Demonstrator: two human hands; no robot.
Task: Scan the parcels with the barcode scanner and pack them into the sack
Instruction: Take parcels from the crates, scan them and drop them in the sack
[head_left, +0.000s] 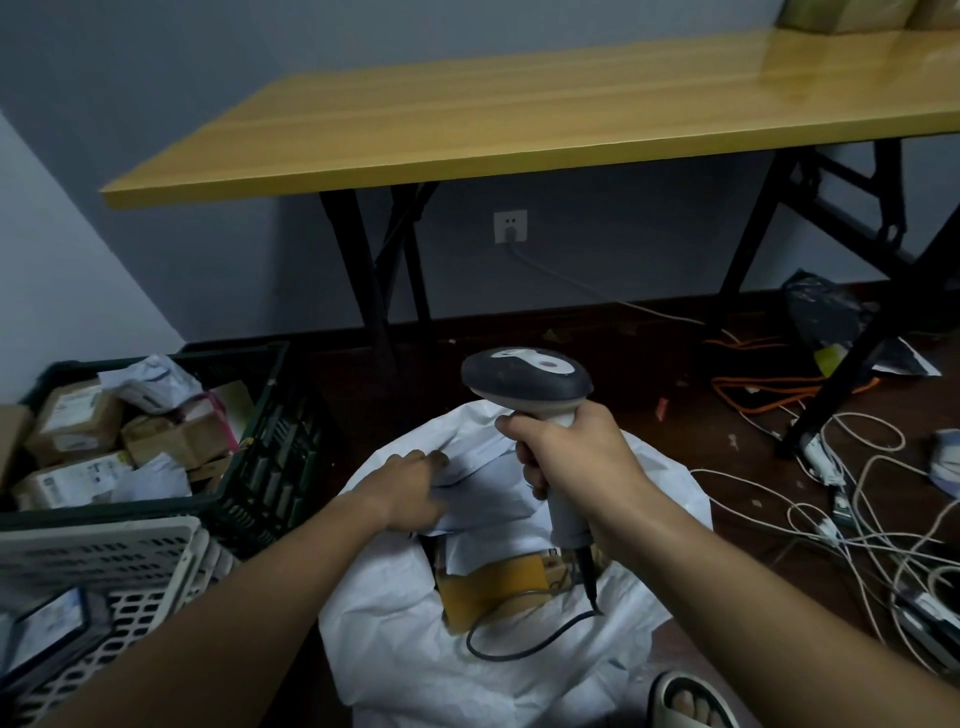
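A white sack (395, 623) stands open on the floor in front of me. Inside it lie a white poly-bag parcel (488, 488) and a brown taped box (498, 582). My left hand (415, 488) rests on the white parcel at the sack's mouth, fingers pressed on it. My right hand (566, 452) grips the handle of a grey-and-white barcode scanner (524, 382), held upright above the sack, its black cable hanging down into the sack. A dark crate (270, 431) at the left holds several brown and white parcels (78, 421).
A white perforated crate (104, 561) sits at the near left with a phone-like device on it. A wooden table (519, 114) on black legs stands behind. Tangled white and orange cables (857, 519) cover the floor at the right. A sandalled foot (685, 701) shows at the bottom.
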